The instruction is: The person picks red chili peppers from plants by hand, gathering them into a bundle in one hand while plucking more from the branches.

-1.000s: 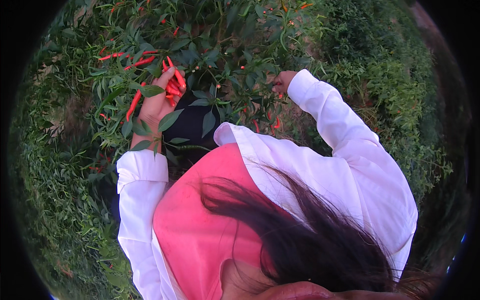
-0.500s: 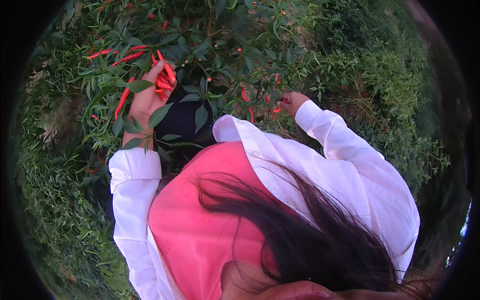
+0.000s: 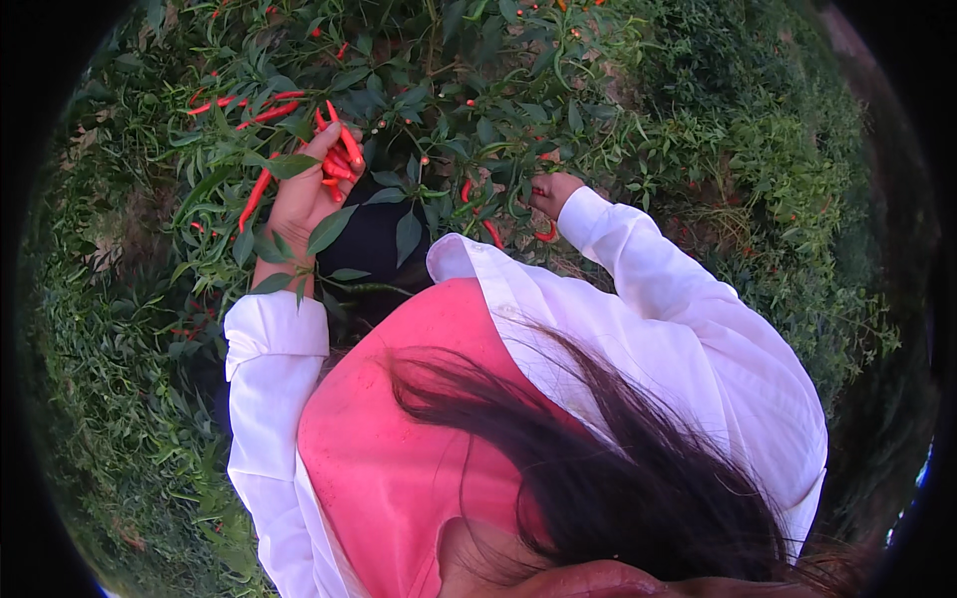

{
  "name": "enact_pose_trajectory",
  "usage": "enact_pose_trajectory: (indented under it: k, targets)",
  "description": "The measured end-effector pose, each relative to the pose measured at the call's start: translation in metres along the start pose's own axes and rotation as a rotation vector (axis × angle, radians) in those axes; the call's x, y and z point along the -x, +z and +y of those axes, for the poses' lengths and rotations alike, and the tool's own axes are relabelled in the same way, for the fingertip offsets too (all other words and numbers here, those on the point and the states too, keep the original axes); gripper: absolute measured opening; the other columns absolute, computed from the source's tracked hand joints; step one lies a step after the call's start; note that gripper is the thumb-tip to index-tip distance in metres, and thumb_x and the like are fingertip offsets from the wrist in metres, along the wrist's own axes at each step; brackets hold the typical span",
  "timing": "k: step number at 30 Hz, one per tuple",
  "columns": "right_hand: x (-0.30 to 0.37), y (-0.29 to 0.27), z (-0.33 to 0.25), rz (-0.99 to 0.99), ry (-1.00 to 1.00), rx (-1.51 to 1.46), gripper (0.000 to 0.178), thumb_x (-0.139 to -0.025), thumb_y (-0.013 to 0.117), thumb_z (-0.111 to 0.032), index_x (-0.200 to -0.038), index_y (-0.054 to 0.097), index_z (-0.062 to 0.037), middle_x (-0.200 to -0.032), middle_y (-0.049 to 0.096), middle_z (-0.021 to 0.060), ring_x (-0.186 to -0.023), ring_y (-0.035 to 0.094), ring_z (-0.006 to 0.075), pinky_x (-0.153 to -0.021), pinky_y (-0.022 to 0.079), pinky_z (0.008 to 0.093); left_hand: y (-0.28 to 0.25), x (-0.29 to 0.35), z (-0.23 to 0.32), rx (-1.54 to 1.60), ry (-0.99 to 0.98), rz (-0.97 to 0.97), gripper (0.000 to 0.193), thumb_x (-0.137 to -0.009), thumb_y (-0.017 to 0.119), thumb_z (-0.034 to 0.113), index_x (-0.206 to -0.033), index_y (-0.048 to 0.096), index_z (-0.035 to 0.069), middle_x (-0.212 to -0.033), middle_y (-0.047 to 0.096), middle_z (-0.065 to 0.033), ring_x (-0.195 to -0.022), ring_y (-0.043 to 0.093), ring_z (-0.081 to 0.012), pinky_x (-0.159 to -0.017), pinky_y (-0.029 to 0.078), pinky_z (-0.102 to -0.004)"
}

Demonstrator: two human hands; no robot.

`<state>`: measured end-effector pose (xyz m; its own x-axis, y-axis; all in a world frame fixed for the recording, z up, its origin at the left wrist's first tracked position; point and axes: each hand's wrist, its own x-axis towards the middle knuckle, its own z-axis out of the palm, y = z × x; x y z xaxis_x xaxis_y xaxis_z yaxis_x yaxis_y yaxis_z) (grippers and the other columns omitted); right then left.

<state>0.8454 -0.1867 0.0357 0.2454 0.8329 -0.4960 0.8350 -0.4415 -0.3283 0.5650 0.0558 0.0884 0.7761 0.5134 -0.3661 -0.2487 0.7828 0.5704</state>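
Left side first, at the near edge of the pepper bush (image 3: 485,131). Our left hand (image 3: 311,196) is curled around a loose bunch of red peppers (image 3: 349,147), several tips poking out past the thumb. Main risk, we judge: the bunch is uneven, so a slackened thumb or one more pepper pushed in could let some slide out into the foliage. A broad leaf (image 3: 331,230) lies across the wrist; a sharp pull back might snag it and bend the stem. A long red pepper (image 3: 256,199) hangs just beside that wrist and could be knocked off.

On the right, more red peppers (image 3: 493,233) hang near our right hand (image 3: 555,195). A tug in line with the branch, rather than against the stalk, could tear leaves or break a twig.

Pose: left forearm runs nearly straight up from its rolled cuff (image 3: 277,329), palm turned inward and tilted up, thumb across the bunch. Right arm bends inward at the elbow, knuckles outward, fingers curled among leaves. Red shows at those fingers, but they are small and partly hidden; whether they grip a pepper, we cannot tell.
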Motion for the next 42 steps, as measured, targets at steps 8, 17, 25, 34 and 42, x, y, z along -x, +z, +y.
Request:
enact_pose_trajectory:
  k: [8, 17, 25, 34, 42]
  targets:
    - [0.011, -0.019, 0.002, -0.026, -0.296, -0.331, 0.027, -0.084, 0.055, -0.028, -0.097, 0.056, -0.004, -0.074, 0.059, 0.0116, -0.068, 0.058, 0.0268, -0.064, 0.045, 0.0366, -0.001, -0.001, -0.002, 0.001, 0.014, 0.04, 0.021, -0.088, 0.054, 0.021, -0.091, 0.056, 0.001, -0.077, 0.057, -0.0057, -0.065, 0.054, -0.0129, -0.056, 0.045, -0.0214]
    - [-0.017, -0.071, 0.052, -0.101, -0.097, 0.211, 0.023, -0.076, 0.055, -0.018, -0.098, 0.059, -0.0114, -0.083, 0.064, 0.0098, -0.076, 0.062, 0.0277, -0.067, 0.049, 0.0385, -0.003, -0.005, -0.001, 0.042, -0.041, -0.053, 0.016, -0.088, 0.054, 0.019, -0.094, 0.053, 0.003, -0.087, 0.057, -0.006, -0.074, 0.053, -0.0126, -0.061, 0.047, -0.0221]
    - [-0.05, -0.057, 0.043, -0.428, -0.005, 0.573, 0.023, -0.074, 0.059, -0.026, -0.095, 0.063, -0.0174, -0.091, 0.065, 0.0081, -0.085, 0.061, 0.0306, -0.075, 0.049, 0.0415, 0.002, 0.003, -0.001, 0.037, 0.028, 0.044, 0.016, -0.088, 0.054, 0.019, -0.094, 0.053, 0.004, -0.087, 0.056, -0.006, -0.077, 0.053, -0.0133, -0.062, 0.047, -0.0221]
    - [-0.036, -0.043, 0.078, -0.247, 0.024, 0.369, 0.025, -0.076, 0.06, -0.027, -0.099, 0.064, -0.0194, -0.092, 0.065, 0.0084, -0.085, 0.061, 0.029, -0.075, 0.048, 0.0381, 0.003, 0.003, -0.003, 0.052, 0.034, 0.06, 0.018, -0.088, 0.054, 0.02, -0.091, 0.057, 0.002, -0.081, 0.059, -0.0064, -0.067, 0.056, -0.0139, -0.061, 0.048, -0.0248]
    - [-0.058, -0.033, 0.082, -0.291, -0.02, 0.352, 0.033, -0.075, 0.06, -0.027, -0.107, 0.061, -0.0186, -0.089, 0.065, 0.0069, -0.083, 0.062, 0.0249, -0.072, 0.047, 0.0333, 0.003, 0.0, -0.003, -0.024, 0.012, 0.039, 0.018, -0.088, 0.054, 0.021, -0.089, 0.058, 0.003, -0.081, 0.06, -0.0057, -0.065, 0.056, -0.0139, -0.061, 0.047, -0.0242]
